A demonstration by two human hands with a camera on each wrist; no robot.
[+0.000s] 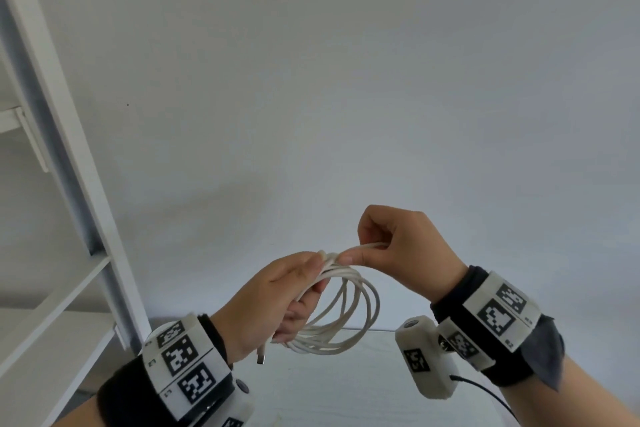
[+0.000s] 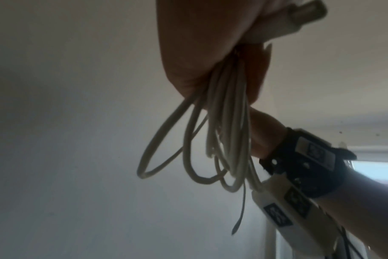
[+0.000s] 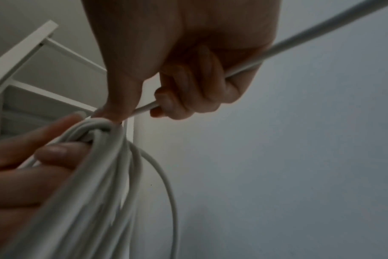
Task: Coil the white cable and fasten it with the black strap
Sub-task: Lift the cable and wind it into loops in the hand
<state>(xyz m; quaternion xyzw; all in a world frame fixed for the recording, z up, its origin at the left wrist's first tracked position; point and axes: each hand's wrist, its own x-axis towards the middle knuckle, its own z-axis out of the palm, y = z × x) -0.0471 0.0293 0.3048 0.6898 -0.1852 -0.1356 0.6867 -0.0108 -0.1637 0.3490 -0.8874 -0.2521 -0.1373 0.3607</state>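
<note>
The white cable hangs in several loops in mid-air, low in the head view. My left hand grips the gathered loops at their top, and a metal plug sticks out below the palm. My right hand is just right of it, fingers curled round a free run of cable, thumb pressed against the bundle. In the left wrist view a thin dark strip dangles under the loops; I cannot tell whether it is the black strap.
A white shelf frame stands at the left, with shelves below. A plain grey wall fills the background. A pale table surface lies beneath the hands. A black wire runs from the right wrist camera.
</note>
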